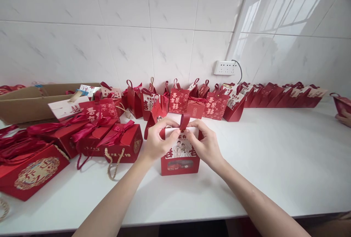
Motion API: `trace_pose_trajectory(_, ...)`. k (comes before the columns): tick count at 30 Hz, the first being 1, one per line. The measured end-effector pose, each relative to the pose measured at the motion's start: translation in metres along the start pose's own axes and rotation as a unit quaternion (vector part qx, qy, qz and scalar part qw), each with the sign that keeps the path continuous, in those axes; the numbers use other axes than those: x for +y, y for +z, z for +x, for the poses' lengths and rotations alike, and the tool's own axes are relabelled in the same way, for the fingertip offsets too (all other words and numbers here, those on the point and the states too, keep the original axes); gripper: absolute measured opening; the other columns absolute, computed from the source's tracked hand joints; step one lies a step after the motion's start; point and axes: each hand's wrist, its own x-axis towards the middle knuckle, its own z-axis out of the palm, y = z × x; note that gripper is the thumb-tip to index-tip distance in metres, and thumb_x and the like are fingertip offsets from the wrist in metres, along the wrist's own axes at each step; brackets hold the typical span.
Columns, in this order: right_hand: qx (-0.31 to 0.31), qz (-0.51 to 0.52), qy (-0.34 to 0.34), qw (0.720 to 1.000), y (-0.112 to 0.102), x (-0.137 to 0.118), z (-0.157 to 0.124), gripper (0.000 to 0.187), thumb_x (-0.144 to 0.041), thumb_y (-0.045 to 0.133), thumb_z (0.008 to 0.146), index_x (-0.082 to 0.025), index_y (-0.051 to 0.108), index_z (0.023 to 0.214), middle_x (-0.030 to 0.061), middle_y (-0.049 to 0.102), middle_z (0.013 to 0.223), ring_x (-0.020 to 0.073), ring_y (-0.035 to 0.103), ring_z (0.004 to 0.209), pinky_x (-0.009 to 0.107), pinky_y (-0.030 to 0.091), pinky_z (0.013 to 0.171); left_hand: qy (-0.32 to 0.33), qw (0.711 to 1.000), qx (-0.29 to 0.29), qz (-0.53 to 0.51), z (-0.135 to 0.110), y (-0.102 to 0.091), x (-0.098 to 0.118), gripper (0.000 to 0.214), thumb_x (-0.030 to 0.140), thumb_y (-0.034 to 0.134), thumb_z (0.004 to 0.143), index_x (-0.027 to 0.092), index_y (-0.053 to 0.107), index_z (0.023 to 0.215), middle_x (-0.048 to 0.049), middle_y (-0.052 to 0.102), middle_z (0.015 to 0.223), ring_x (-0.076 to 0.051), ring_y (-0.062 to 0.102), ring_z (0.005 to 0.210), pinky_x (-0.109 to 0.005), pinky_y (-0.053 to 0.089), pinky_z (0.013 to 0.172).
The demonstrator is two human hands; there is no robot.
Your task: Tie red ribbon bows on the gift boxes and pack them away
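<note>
In front of me on the white table (260,178) stands a red and white gift box (179,167), upright, with a couple drawn on its front and a small clear window low down. My left hand (161,138) pinches the top edge at the left. On the right side of the same edge, my right hand (204,142) grips with thumb and fingers. Between them a dark red ribbon loop (184,120) rises from the top. Behind my left hand is another red gift box (156,114), partly hidden.
Red boxes with ribbon bows (123,142) and rope handles crowd the left side, before an open cardboard carton (24,105). A row of gift boxes (274,96) lines the tiled wall, below a power strip (226,68). At the far right another person's hand (344,117) holds a red box.
</note>
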Motion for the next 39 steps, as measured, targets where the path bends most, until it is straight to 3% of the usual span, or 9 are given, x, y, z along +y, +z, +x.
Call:
trace_pose_trajectory(6,-0.016,0.005,0.019,1.000,-0.001,-0.003,0.002,0.012,-0.027,0.053,0.087,-0.020,0.058,0.078,-0.0008,0.059,0.072,0.0129,0.053,0.062,0.024,0.040,0.056,-0.011,1.000,0.002,0.008,0.000,0.000,0.000,0.004,0.021,0.058,0.075,0.018,0.061,0.073,-0.0014,0.066,0.072,-0.015,0.062,0.067,-0.025,0.051,0.062)
trace_pose_trajectory(14,-0.006,0.011,-0.022,1.000,-0.001,-0.001,0.001,0.011,-0.024,0.051,0.087,-0.020,0.058,0.081,0.0002,0.057,0.076,0.0136,0.052,0.067,0.025,0.041,0.061,-0.006,1.000,0.002,0.011,0.000,0.000,0.001,0.004,0.021,0.058,0.075,0.017,0.061,0.074,-0.0018,0.066,0.074,-0.016,0.063,0.070,-0.026,0.051,0.066)
trace_pose_trajectory(22,-0.013,0.011,0.005,1.000,0.000,-0.001,0.001,0.011,-0.027,0.053,0.087,-0.019,0.058,0.081,-0.0010,0.057,0.074,0.0124,0.051,0.063,0.024,0.039,0.058,-0.013,1.000,0.006,0.011,0.000,0.001,0.001,0.005,0.020,0.058,0.075,0.016,0.062,0.076,-0.0021,0.066,0.076,-0.015,0.063,0.073,-0.025,0.050,0.068)
trace_pose_trajectory(30,-0.017,0.011,-0.008,1.000,0.000,0.000,0.001,0.013,-0.029,0.052,0.088,-0.020,0.056,0.079,0.0001,0.055,0.075,0.0137,0.052,0.068,0.026,0.042,0.064,-0.034,0.999,-0.022,-0.006,0.000,-0.001,0.000,0.003,0.020,0.058,0.077,0.017,0.059,0.076,0.0001,0.063,0.075,-0.014,0.060,0.071,-0.023,0.047,0.066)
trace_pose_trajectory(32,-0.046,0.065,-0.005,0.997,-0.003,0.004,0.000,0.017,-0.032,0.053,0.087,-0.022,0.054,0.101,0.0015,0.056,0.084,0.0153,0.055,0.074,0.028,0.045,0.068,-0.048,0.998,-0.038,-0.036,-0.001,-0.003,-0.004,0.006,0.023,0.058,0.078,0.017,0.060,0.080,-0.0010,0.063,0.078,-0.015,0.060,0.074,-0.025,0.047,0.069)
trace_pose_trajectory(35,-0.114,0.166,0.013,0.980,-0.014,0.016,0.002,0.064,-0.039,0.056,0.084,-0.027,0.023,0.137,0.0059,0.053,0.104,0.0199,0.057,0.093,0.034,0.049,0.075,-0.065,0.990,-0.062,-0.106,-0.004,-0.007,-0.015,0.022,0.028,0.057,0.078,0.018,0.059,0.097,-0.0037,0.062,0.091,-0.019,0.060,0.087,-0.029,0.047,0.077)
trace_pose_trajectory(37,-0.181,0.192,0.050,0.963,-0.025,0.025,0.006,0.076,-0.040,0.059,0.082,-0.028,0.013,0.141,0.0082,0.051,0.113,0.0221,0.055,0.103,0.037,0.050,0.081,-0.075,0.984,-0.065,-0.150,-0.005,-0.008,-0.022,0.030,0.033,0.058,0.077,0.020,0.058,0.104,-0.0041,0.061,0.095,-0.020,0.059,0.090,-0.030,0.047,0.078)
trace_pose_trajectory(39,-0.277,0.180,0.102,0.938,-0.034,0.035,0.010,0.074,-0.035,0.064,0.078,-0.026,0.023,0.139,0.0089,0.054,0.116,0.0230,0.056,0.105,0.041,0.049,0.085,-0.095,0.978,-0.060,-0.175,-0.006,-0.008,-0.028,0.031,0.038,0.059,0.077,0.020,0.059,0.103,-0.0037,0.061,0.094,-0.019,0.059,0.088,-0.029,0.047,0.076)
